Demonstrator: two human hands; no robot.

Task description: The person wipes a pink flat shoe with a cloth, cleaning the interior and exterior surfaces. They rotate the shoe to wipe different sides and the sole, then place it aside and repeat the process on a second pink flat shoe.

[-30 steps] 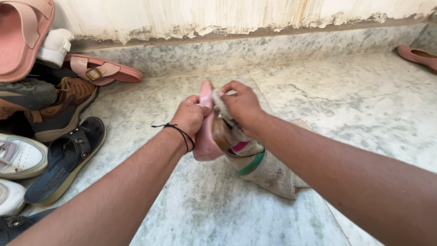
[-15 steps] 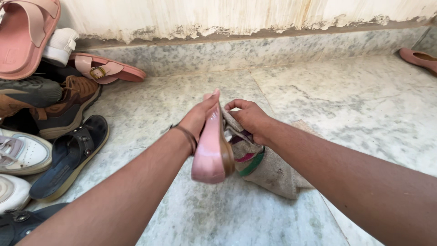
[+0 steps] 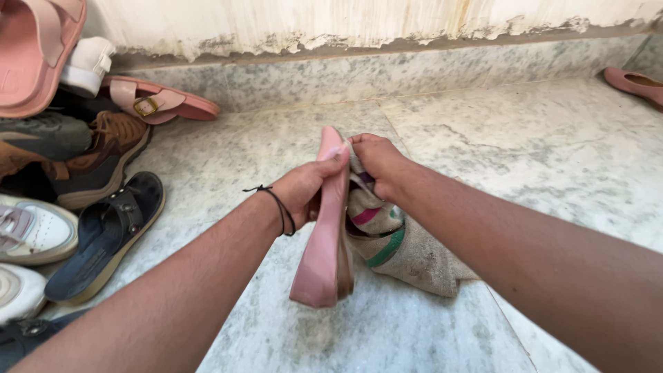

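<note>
My left hand (image 3: 307, 188) grips a pink flat shoe (image 3: 324, 242) turned on its side, its toe pointing away from me and its heel toward me. A thin black cord runs around that wrist. My right hand (image 3: 376, 162) clutches a grey cloth with pink, purple and green stripes (image 3: 404, 245) and presses it against the shoe near its toe. The cloth hangs down to the marble floor (image 3: 525, 159) beside the shoe.
A heap of footwear lies at the left: a pink buckled sandal (image 3: 159, 102), a brown sneaker (image 3: 103, 155), a dark blue sandal (image 3: 103, 238), white sneakers (image 3: 31, 231). Another pink flat shoe (image 3: 635, 84) rests far right. A stained wall (image 3: 359, 24) with a marble skirting runs behind.
The pink shoe has been turned and lowered, its heel now toward me. My right hand has shifted the cloth up toward the shoe's toe.
</note>
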